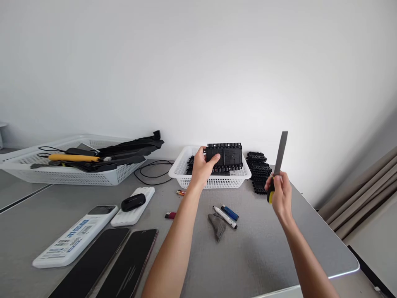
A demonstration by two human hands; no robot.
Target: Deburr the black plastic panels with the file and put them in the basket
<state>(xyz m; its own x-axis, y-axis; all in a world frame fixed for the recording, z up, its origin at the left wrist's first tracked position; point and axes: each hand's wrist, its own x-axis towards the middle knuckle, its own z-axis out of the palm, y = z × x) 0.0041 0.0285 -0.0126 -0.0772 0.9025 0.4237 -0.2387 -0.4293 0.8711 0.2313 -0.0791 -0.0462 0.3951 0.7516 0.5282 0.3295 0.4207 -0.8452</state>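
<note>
My left hand [202, 166] grips a flat black plastic piece [231, 157] with knobbed edges, thumb across its face. The piece is held over a small white basket [211, 182], and more black parts show inside. Out to the right, my right hand [281, 192] is closed round the black and yellow handle of a flat metal file [281, 153]. Its grey blade points up, apart from the black piece. A stack of similar black pieces [259, 171] lies between the basket and my right hand.
A large white basket [108, 178] of tools and black strips stands at left. Nearer are two phones [130, 260], power banks [77, 236] and a black case [133, 202]. A marker [226, 217], blue lighter [230, 212] and grey cloth-like scrap [217, 227] lie centrally.
</note>
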